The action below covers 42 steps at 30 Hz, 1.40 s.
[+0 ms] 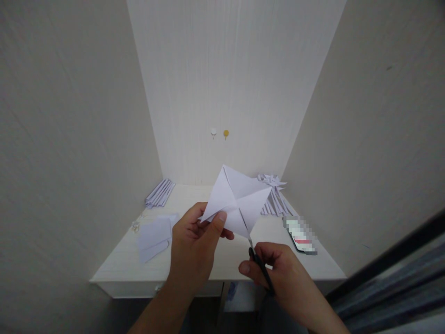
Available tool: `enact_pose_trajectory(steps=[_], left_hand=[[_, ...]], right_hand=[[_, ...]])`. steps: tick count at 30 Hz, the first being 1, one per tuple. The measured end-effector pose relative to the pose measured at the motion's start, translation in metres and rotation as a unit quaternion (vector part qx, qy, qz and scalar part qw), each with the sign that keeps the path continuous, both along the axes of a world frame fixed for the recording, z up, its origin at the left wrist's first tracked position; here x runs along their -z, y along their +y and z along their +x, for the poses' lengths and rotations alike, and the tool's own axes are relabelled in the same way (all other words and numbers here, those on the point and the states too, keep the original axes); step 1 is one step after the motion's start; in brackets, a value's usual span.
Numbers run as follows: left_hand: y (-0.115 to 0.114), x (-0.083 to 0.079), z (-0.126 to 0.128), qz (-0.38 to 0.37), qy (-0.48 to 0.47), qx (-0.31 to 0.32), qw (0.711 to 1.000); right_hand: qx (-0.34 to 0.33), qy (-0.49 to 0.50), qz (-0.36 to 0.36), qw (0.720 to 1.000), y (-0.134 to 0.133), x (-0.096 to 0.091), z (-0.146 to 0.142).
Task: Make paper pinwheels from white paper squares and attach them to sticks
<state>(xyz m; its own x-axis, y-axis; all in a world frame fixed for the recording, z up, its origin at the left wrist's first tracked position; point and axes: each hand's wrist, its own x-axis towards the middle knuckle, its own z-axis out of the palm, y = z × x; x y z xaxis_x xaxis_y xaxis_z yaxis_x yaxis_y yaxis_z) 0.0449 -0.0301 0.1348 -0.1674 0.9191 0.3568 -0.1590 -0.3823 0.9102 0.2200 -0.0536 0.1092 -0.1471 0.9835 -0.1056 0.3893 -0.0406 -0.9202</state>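
Note:
My left hand (198, 236) pinches a creased square of white paper (238, 197) by its left side, thumb on top and fingers beneath. Slits run inward from the paper's top and bottom corners along the fold lines. In my right hand (274, 264) is a pair of scissors (259, 265) with black handles. The blade tips touch the lower corner of the paper, at the end of the bottom slit. Both hands are raised above the front of the white desk (222, 260).
Folded paper strips (160, 193) lie at the back left, and more folded paper pieces (274, 197) at the back right. Loose paper sheets (155, 236) rest on the left. A phone (301, 235) with a blurred screen lies on the right. Walls (69, 139) enclose the desk.

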Motion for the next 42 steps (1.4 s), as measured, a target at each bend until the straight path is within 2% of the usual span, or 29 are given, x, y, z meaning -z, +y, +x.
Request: enact_pose_trajectory(steps=[14,16,20,24,25,27,29,30,33,36,39,42], left_hand=[[0.0,0.003,0.0,-0.022,-0.013,0.023,0.999],[0.002,0.004,-0.001,-0.027,-0.016,0.027,0.999],[0.009,0.006,-0.01,-0.039,-0.018,0.014,0.999],[0.02,0.004,-0.027,-0.037,-0.014,-0.023,0.999],[0.022,0.002,-0.03,-0.039,-0.006,-0.023,0.999],[0.024,-0.002,-0.033,-0.051,0.029,-0.009,0.998],[0.024,-0.007,-0.03,-0.071,0.074,0.023,0.995],[0.024,-0.01,-0.028,-0.08,0.094,0.045,0.991],[0.021,-0.015,-0.021,-0.1,0.122,0.111,0.981],[0.019,-0.012,-0.016,-0.082,0.08,0.154,0.982],[0.016,0.0,-0.01,-0.048,-0.023,0.17,0.984],[0.011,0.019,0.003,-0.079,-0.072,0.181,0.978]], right_hand=[[0.005,0.013,-0.016,1.0,0.0,-0.003,-0.001],[-0.011,0.021,-0.022,0.999,-0.001,0.0,0.0],[-0.092,0.018,-0.054,0.994,-0.006,0.007,0.012],[-0.127,0.024,-0.056,0.99,-0.006,0.001,0.034],[-0.112,0.045,-0.038,0.992,-0.004,-0.002,0.038],[-0.025,0.093,0.041,0.994,0.004,-0.012,0.042],[0.074,0.129,0.123,0.981,0.013,-0.023,0.04],[0.097,0.151,0.141,0.974,0.017,-0.028,0.037],[0.088,0.187,0.13,0.97,0.023,-0.037,0.025],[0.069,0.2,0.097,0.972,0.022,-0.036,0.017],[0.101,0.221,0.126,0.962,0.021,-0.025,0.013],[0.146,0.272,0.163,0.937,0.022,-0.011,0.006]])
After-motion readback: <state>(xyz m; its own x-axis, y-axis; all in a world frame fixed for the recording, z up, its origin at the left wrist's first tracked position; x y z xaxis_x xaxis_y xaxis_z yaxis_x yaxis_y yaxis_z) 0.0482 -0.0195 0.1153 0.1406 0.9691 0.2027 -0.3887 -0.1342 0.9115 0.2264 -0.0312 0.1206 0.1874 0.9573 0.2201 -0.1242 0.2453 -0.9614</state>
